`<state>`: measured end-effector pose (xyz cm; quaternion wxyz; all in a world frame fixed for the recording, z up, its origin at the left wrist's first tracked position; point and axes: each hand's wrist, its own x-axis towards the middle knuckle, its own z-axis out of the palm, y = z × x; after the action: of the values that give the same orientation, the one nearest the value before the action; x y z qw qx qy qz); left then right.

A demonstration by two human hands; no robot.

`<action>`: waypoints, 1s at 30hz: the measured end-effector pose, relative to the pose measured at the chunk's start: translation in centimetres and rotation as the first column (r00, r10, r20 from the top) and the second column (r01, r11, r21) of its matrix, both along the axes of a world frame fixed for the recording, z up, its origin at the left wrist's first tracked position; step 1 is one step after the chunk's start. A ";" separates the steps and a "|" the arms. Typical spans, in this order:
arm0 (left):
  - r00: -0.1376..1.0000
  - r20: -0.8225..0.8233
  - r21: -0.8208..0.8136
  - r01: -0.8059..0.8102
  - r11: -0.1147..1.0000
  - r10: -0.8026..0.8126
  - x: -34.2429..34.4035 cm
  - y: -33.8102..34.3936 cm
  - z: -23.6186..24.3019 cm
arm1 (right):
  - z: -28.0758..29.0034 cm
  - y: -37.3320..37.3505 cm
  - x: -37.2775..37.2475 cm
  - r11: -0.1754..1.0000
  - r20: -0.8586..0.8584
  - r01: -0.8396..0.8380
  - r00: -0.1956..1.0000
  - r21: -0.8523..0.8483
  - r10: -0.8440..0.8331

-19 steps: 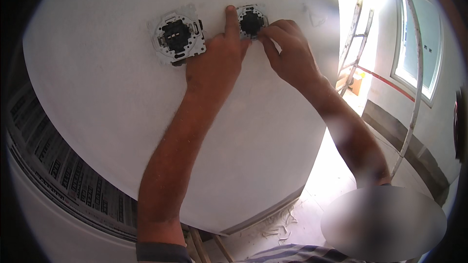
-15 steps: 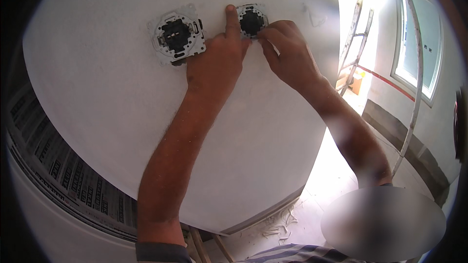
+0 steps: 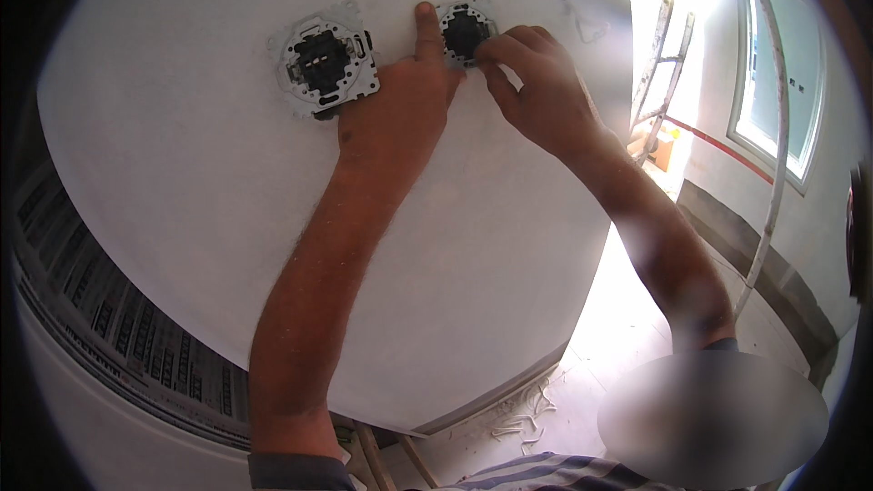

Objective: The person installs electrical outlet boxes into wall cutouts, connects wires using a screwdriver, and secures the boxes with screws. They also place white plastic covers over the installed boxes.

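Two light switch inserts with black centres and pale metal mounting plates are on the white wall [image 3: 473,245]. At the right insert [image 3: 465,34], my left hand [image 3: 396,105] has its index finger stretched up along the plate's left edge and its thumb by the lower edge. The other left fingers are folded and mostly hidden. My right hand [image 3: 538,82] pinches thumb and forefinger at the plate's lower right; whatever lies between those fingertips is hidden. Just left of my left hand, the left insert [image 3: 323,64] sits slightly tilted, its lower right part close to my knuckles.
At the far right, a ladder [image 3: 671,68] stands in a bright opening, near a window [image 3: 782,82] and a curved pale pole [image 3: 780,127]. Pale scraps [image 3: 518,425] lie on the floor below the wall. Stacked printed sheets [image 3: 136,336] fill the lower left.
The view has shifted slightly, so the inserts and both hands appear a little higher and further left. Both hands keep nearly the same hold at the right insert.
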<state>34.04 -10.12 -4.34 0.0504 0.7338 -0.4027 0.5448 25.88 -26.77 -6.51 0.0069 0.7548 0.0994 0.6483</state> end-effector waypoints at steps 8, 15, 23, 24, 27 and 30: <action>0.998 0.045 -0.047 0.037 0.998 -0.035 0.3 -0.4 -0.4 | -0.1 0.0 0.2 0.990 0.015 0.110 0.994 -0.084 -0.109; 0.995 0.094 -0.053 0.043 0.998 -0.038 0.6 -0.3 -0.3 | 0.7 0.5 0.0 0.928 -0.036 0.329 0.940 -0.177 -0.340; 0.997 0.071 -0.071 0.047 0.996 -0.042 0.4 -0.1 -0.2 | 1.3 0.4 -1.0 0.947 -0.092 0.277 0.951 -0.162 -0.294; 0.997 0.066 -0.068 0.046 0.997 -0.042 0.4 -0.3 -0.3 | 1.3 0.3 -1.1 0.967 -0.086 0.221 0.969 -0.128 -0.233; 0.997 0.058 -0.051 0.054 0.997 -0.051 0.5 -0.3 -0.2 | 1.0 0.3 -1.0 0.976 -0.070 0.158 0.983 -0.152 -0.170; 0.995 0.048 -0.061 0.095 0.994 -0.092 0.6 -0.3 -0.3 | 1.1 0.1 -0.6 0.972 -0.071 0.144 0.985 -0.188 -0.159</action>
<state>34.63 -10.47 -4.66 0.0896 0.6996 -0.4203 0.5708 25.24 -26.65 -5.39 0.1209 0.7834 0.1005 0.6013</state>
